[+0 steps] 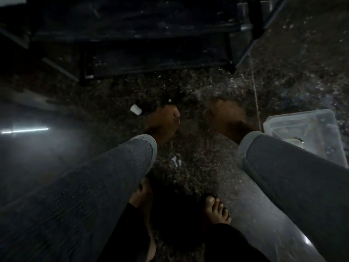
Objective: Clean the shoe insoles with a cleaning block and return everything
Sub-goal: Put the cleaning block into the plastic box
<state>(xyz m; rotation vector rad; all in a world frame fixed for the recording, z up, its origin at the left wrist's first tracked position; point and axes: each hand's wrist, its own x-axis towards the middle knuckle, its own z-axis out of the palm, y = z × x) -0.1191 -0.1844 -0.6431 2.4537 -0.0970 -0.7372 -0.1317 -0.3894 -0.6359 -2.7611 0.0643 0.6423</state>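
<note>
**Both hands low over the floor, white block just off the left hand**

On the dark speckled floor (188,167), in dim light, both arms reach down in grey sleeves. The left hand (164,121) is low, and a small white cleaning block (135,109) lies just beside it, on its outer left side and a little farther forward, apart from the fingers. Its long axis runs roughly left to right, tilted slightly. The left hand is plainly the nearer one; whether its fingers are curled or holding anything cannot be told. The right hand (224,116) is motion-blurred, so its grip cannot be told either. A clear plastic bin (321,120) sits near the right forearm. No insoles can be made out. Reaching the block probably calls for a short move leftward by the left hand.
</note>
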